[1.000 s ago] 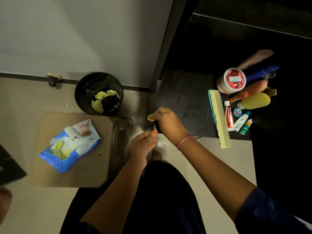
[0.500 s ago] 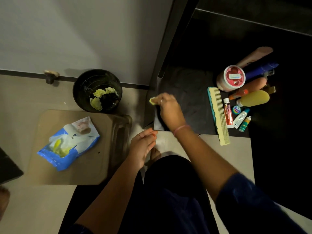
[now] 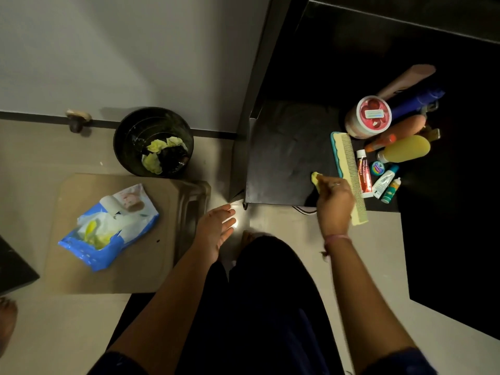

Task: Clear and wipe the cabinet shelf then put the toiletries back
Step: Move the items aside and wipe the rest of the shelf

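The left hand hangs with a wide, slack grip, holding nothing. On the stool lies an open blue wipes pack. The right hand pinches a yellow wipe on the dark shelf, beside the comb and clustered toiletries. Farther off, the black bin holds crumpled yellow wipes

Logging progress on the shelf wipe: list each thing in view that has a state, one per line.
right hand: pinching the yellow wipe on the dark shelf
left hand: open, holding nothing
wipes pack: open, lying on the stool
bin: holds crumpled yellow wipes
comb: flat, overhanging the shelf edge
toiletries: grouped at the shelf's right side
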